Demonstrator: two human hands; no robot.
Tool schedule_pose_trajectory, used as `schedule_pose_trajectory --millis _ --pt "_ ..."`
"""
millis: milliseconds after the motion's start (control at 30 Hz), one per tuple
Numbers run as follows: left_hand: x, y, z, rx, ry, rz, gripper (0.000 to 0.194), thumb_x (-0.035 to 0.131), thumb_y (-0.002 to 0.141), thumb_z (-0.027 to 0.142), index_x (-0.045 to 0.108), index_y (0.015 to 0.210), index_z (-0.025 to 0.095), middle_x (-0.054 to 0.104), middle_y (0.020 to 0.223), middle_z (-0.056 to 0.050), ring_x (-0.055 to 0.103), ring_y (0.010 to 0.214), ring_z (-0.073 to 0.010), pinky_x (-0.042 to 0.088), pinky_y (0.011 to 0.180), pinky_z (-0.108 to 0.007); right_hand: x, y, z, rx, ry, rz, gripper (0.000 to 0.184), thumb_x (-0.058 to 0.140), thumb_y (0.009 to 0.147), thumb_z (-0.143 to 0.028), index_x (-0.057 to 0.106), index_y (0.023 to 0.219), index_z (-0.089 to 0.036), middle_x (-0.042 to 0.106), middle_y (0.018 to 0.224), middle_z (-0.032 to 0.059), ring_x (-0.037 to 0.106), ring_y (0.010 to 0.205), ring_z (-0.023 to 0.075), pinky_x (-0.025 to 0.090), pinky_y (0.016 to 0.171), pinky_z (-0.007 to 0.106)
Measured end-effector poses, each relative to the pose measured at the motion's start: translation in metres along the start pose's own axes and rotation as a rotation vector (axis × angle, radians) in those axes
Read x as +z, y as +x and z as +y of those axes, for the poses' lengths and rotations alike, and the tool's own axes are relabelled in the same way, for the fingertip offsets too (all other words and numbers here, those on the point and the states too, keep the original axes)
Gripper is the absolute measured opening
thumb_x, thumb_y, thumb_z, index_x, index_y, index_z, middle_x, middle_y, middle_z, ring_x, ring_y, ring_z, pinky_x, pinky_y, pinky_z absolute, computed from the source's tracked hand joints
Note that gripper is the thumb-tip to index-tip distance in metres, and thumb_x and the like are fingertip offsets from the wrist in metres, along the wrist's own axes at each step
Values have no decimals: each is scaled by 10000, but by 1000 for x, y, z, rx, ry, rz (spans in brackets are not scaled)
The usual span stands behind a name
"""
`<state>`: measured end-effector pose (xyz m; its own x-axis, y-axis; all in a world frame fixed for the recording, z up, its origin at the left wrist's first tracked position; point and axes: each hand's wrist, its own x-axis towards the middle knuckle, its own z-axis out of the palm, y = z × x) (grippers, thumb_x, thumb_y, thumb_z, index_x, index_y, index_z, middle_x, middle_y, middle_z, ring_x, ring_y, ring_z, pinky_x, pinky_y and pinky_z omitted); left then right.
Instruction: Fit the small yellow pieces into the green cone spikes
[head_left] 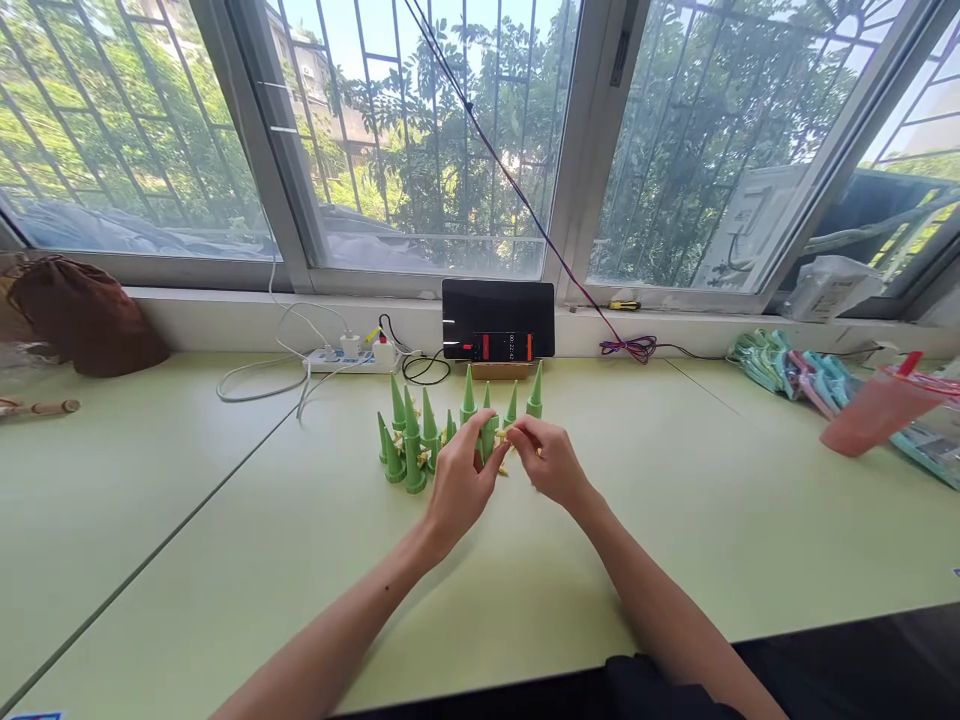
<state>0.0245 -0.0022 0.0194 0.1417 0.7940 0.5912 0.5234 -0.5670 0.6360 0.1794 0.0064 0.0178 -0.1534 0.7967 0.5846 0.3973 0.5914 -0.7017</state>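
Several green pointed cones (412, 440) with round bases stand upright in a cluster on the pale green table. Small yellow pieces (504, 472) lie among them and by my fingers. At the cluster's right front, my left hand (459, 480) curls its fingers and thumb around a green cone (489, 438). Close beside it, my right hand (551, 462) is closed in a pinch at a small yellow piece (502, 435), whose exact shape is too small to make out. More green cones (535, 392) rise just behind both hands.
A dark tablet (499, 300) leans at the back, with a phone (504, 347) showing a timer before it. A power strip (352, 360) with white cables lies left of it. Far left is a brown bag (86, 315); at right are a pink cup (877, 410) and plastic packets (780, 365).
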Motion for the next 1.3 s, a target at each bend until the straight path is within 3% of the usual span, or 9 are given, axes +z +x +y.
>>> schedule_pose_trajectory --millis 133,400,833,1133,1300 --pt "0 0 0 1 -8 -2 372 562 910 372 533 1236 197 504 660 47 397 463 -73 347 502 -200 0 0 0 4 -24 0 355 425 981 -402 505 705 -193 490 615 -21 399 541 111 331 523 246" --pt "-1 2 0 -19 -7 12 364 553 910 352 530 1241 204 502 653 48 406 466 -80 353 506 -204 1 -1 -1 2 81 0 183 501 943 -364 561 975 -194 632 834 42 550 615 132 440 555 253" --pt "0 1 -1 -27 -10 -1 390 561 905 384 532 1246 199 496 633 54 394 451 -79 343 499 -206 0 0 2 24 12 -18 250 449 965 -395 530 833 -199 571 711 7 473 567 124 376 534 246" --pt "2 -1 -2 11 -6 -11 371 576 896 374 528 1225 209 496 648 54 380 453 -74 339 497 -205 1 1 7 30 -67 -15 418 367 992 -453 346 650 -214 360 567 -46 296 507 105 259 485 244" --pt "0 2 -2 -14 -27 -8 353 561 903 377 524 1216 218 533 718 37 364 442 -60 323 470 -196 1 1 3 15 -33 -5 334 417 980 -425 496 745 -201 494 625 -20 399 530 113 326 513 247"
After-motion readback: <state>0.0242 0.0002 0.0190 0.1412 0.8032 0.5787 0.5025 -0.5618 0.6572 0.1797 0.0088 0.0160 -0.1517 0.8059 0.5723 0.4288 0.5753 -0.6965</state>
